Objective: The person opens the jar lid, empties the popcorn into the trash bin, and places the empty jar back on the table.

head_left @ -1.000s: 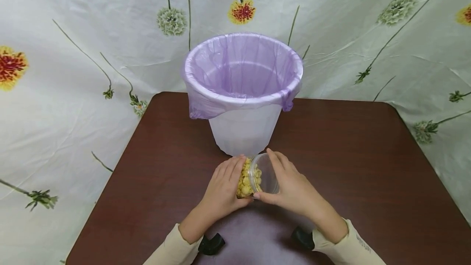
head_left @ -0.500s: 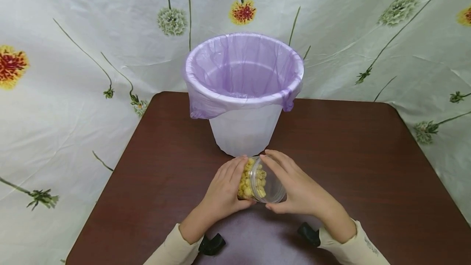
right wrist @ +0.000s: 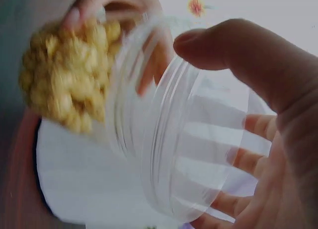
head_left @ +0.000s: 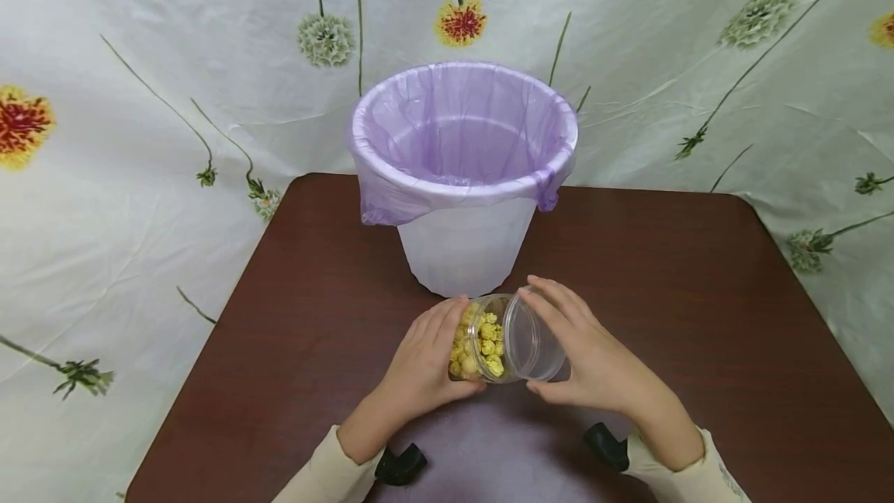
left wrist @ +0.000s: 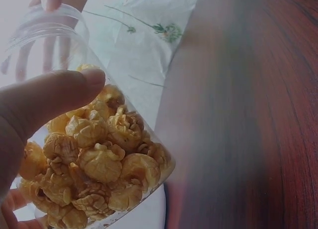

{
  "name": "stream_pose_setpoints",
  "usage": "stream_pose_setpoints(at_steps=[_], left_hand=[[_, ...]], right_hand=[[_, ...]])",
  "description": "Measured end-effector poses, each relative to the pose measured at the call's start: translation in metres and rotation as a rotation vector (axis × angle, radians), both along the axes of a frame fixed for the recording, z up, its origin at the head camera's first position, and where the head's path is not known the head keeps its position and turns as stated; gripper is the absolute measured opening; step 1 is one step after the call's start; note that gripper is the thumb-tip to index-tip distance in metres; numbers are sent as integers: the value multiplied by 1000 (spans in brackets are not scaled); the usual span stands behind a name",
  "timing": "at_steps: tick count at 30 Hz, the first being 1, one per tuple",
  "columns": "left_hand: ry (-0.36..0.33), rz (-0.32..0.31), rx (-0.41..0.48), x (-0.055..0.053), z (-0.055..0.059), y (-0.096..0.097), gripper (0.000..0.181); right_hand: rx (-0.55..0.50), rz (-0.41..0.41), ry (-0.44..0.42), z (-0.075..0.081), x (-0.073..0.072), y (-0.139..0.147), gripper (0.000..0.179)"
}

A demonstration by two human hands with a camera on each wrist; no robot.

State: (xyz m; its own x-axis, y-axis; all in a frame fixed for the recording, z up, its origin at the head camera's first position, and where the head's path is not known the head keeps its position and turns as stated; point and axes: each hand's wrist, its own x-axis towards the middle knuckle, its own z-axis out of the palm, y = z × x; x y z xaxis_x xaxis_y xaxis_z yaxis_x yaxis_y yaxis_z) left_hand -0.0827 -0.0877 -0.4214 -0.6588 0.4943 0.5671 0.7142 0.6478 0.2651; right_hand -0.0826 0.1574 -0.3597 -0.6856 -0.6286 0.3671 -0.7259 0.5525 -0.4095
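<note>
On its side in my left hand (head_left: pixel 422 355) is a clear plastic jar (head_left: pixel 476 375), its mouth toward the right. Yellow popcorn (head_left: pixel 491 340) fills its base end and shows through the wall in both wrist views. My left thumb (left wrist: pixel 59 95) lies along the jar's side. My right hand (head_left: pixel 594 355) holds a clear lid (head_left: pixel 541 344) with a ridged rim, thumb on one side and fingers on the other. The lid stands beside the jar's mouth, overlapping it in the head view. Part of the jar is covered by my left fingers.
Behind the hands stands a white waste bin (head_left: pixel 464 247) lined with a purple bag (head_left: pixel 482 91). The brown table (head_left: pixel 663 286) extends to both sides. A flower-printed white cloth (head_left: pixel 237 14) hangs behind the table.
My right hand has moved to the right with the lid, which has come away from the jar. The jar's mouth and popcorn show more openly. My left hand has hardly moved.
</note>
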Motion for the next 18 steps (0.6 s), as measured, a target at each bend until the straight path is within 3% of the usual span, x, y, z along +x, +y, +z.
stream_pose_setpoints(at_steps=[6, 13, 18], left_hand=[[-14, 20, -12, 1, 0, -1, 105], [11, 24, -8, 1, -1, -2, 107], [9, 23, -9, 1, -2, -2, 107]], right_hand=[[86, -193, -8, -4, -11, 25, 107], [257, -429, -221, -30, -28, 50, 100], [300, -522, -323, -55, -38, 64, 96]])
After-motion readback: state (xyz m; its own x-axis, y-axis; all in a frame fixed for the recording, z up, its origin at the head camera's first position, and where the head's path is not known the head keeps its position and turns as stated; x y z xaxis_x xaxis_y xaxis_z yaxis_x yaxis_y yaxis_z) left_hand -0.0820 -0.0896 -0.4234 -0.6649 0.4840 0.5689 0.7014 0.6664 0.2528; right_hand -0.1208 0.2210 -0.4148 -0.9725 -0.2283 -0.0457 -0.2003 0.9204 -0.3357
